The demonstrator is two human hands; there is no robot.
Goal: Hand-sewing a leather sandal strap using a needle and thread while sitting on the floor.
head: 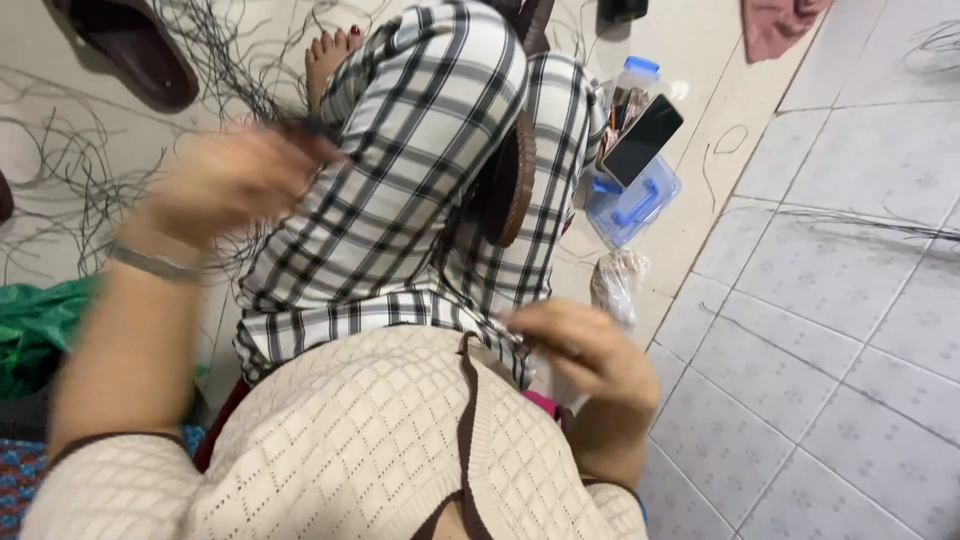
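My left hand (228,185) is raised at the upper left and blurred by motion. Its fingers are closed around a bundle of thin dark strands (300,133). A metal bangle (155,263) sits on that wrist. My right hand (585,350) rests low by my lap, fingers bunched at the edge of my plaid trousers (400,200). Whether it pinches anything is hidden. A dark round woven piece (512,180) is wedged upright between my knees. My bare foot (330,50) shows beyond the left knee.
Loose dark strands (90,170) spread over the floor at the left. A brown sandal (130,50) lies at the top left. A black phone (642,140) rests on a blue plastic box (630,205), with a small clear bag (618,282) nearby. Green cloth (40,320) and pink cloth (775,25) lie at the edges.
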